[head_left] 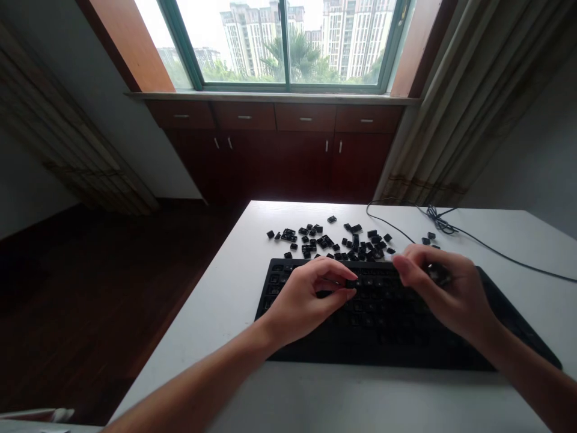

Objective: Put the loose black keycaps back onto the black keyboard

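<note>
A black keyboard (383, 346) lies on the white table, with many of its key positions bare of caps. Over its upper middle is my left hand (311, 294), thumb and forefinger closed around a small black keycap (351, 284). My right hand (446, 288) hovers above the keyboard's right part, fingers curled and thumb against forefinger. Small dark pieces show inside its curl, but what they are is unclear. Behind the keyboard, loose black keycaps (325, 242) are scattered in a heap, some upside down.
A black cable (491, 240) runs from behind the keyboard to the right, with a tied bundle. A few keycaps (431, 236) lie apart near it. The white table (216, 307) ends on the left above dark floor. Wooden cabinets (302, 156) stand beyond, below a window.
</note>
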Tool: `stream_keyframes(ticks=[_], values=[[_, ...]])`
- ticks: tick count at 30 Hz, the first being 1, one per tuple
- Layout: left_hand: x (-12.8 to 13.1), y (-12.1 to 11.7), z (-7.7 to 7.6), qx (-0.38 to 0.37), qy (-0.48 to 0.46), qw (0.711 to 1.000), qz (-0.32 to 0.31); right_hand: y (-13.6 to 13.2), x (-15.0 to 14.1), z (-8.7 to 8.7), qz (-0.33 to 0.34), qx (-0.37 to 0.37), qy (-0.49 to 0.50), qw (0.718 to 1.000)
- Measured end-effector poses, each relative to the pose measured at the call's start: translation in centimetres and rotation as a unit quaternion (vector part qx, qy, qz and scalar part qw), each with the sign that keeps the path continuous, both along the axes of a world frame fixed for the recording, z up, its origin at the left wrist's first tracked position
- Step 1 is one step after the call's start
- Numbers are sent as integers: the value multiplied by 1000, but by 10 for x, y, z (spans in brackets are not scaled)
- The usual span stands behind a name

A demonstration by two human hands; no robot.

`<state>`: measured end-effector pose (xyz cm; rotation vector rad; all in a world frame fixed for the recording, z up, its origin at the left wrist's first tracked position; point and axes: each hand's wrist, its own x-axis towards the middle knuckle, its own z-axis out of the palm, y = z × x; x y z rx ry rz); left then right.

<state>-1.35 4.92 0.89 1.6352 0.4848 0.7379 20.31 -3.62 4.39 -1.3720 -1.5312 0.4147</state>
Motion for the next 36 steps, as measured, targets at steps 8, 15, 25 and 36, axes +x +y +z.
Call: stream_keyframes(ticks=[8,15,25,36], values=[[0,2,-2,-14,-4,1000,5,49,-34,0,121,-54,350,927],[-1,2,1,-17,-4,1000,-6,55,-36,-16,113,-46,313,942],[-1,4,-2,-66,-8,998,-11,52,-38,-26,109,-19,241,964],[-1,7,-5,-85,-20,996,1,50,-39,-28,96,8,220,971]])
